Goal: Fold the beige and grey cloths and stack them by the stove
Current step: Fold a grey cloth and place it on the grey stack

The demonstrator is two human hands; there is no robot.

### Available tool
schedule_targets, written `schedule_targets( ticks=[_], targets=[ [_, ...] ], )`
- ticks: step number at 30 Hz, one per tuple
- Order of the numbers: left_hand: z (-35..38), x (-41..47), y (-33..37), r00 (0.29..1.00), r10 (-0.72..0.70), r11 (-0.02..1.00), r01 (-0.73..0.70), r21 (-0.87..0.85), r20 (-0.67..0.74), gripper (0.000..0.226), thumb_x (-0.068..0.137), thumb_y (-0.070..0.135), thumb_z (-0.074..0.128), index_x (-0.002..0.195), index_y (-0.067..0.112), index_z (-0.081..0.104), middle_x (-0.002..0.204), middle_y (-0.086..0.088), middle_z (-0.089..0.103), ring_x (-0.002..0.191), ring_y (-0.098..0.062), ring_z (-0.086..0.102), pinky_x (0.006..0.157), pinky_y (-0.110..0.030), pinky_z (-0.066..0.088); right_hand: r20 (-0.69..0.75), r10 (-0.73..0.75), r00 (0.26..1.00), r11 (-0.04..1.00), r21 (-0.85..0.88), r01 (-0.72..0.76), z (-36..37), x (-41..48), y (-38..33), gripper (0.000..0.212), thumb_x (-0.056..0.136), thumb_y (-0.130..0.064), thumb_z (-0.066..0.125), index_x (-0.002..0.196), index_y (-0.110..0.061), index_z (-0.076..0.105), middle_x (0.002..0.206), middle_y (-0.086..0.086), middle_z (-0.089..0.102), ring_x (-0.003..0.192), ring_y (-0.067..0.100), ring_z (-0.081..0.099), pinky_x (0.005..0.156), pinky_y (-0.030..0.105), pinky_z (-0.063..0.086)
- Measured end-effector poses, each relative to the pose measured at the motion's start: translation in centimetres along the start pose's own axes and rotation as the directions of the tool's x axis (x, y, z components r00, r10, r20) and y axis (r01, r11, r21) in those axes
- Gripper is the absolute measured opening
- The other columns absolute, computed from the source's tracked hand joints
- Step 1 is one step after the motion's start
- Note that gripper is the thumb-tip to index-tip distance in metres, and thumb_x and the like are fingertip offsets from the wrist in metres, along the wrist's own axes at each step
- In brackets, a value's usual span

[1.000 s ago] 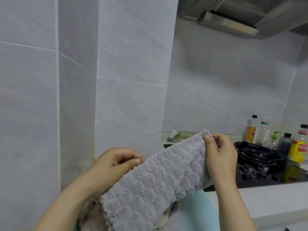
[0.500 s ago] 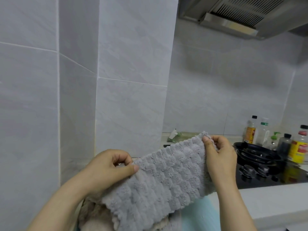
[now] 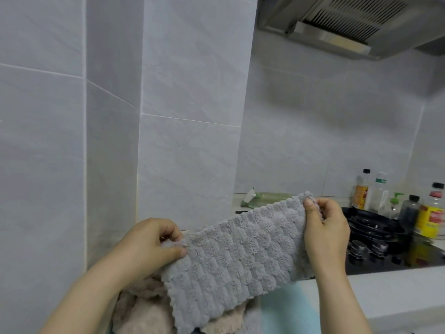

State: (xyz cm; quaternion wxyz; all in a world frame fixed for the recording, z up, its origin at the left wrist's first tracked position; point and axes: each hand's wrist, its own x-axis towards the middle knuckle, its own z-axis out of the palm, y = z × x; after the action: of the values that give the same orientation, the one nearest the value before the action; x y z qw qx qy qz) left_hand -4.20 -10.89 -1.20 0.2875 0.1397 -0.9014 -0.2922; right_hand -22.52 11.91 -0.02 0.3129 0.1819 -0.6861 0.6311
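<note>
a person's left hand (image 3: 149, 244) and right hand (image 3: 325, 227) hold a grey cloth (image 3: 240, 256) stretched in the air beside the stove (image 3: 385, 256), each hand pinching an upper corner between thumb and curled fingers. the cloth hangs slanted, its higher end nearer the stove. a beige cloth (image 3: 144, 309) lies bunched beneath it, farther from the stove. bottles (image 3: 433, 213) stand behind the stove.

Home kitchen: tiled walls, range hood (image 3: 346, 25), gas stove (image 3: 375, 251), condiment bottles (image 3: 431, 213)
</note>
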Motion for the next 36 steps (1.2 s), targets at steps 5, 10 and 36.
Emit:
schedule_targets(
  ticks=[5, 10, 36],
  targets=[
    [0.2, 0.4, -0.3, 0.971, 0.006, 1.000, -0.006, 0.001, -0.238, 0.028, 0.084, 0.030, 0.067, 0.061, 0.018, 0.058, 0.055, -0.001, 0.056, 0.055, -0.013, 0.049, 0.052, -0.023, 0.034, -0.011, 0.008, 1.000, 1.000, 0.001, -0.008, -0.2, 0.1, 0.0, 0.016, 0.097, -0.028, 0.055, 0.092, -0.013, 0.061, 0.079, -0.007, 0.059, 0.075, 0.015, 0.053, 0.060, 0.021, 0.037],
    [0.0, 0.4, -0.4, 0.911, -0.060, 0.997, 0.037, -0.064, -0.408, 0.033, 0.079, 0.039, 0.071, 0.060, 0.016, 0.057, 0.054, -0.009, 0.054, 0.052, -0.018, 0.045, 0.052, -0.029, 0.031, -0.003, 0.001, 1.000, 1.000, -0.023, -0.001, -0.1, -0.2, -0.1, 0.018, 0.097, -0.030, 0.054, 0.092, -0.014, 0.059, 0.079, -0.008, 0.058, 0.074, 0.014, 0.053, 0.062, 0.031, 0.035],
    [1.7, -0.3, 4.0, 0.955, -0.293, 0.598, 0.145, -0.789, -0.047, 0.022, 0.083, 0.005, 0.068, 0.102, 0.011, 0.058, 0.060, 0.005, 0.064, 0.047, -0.009, 0.053, 0.044, -0.019, 0.040, 0.784, 0.094, 0.614, 0.917, 0.172, -0.361, 3.3, -4.6, -6.9, 0.012, 0.087, -0.009, 0.069, 0.091, 0.000, 0.062, 0.070, 0.014, 0.058, 0.058, 0.016, 0.054, 0.060, 0.027, 0.054]
  ],
)
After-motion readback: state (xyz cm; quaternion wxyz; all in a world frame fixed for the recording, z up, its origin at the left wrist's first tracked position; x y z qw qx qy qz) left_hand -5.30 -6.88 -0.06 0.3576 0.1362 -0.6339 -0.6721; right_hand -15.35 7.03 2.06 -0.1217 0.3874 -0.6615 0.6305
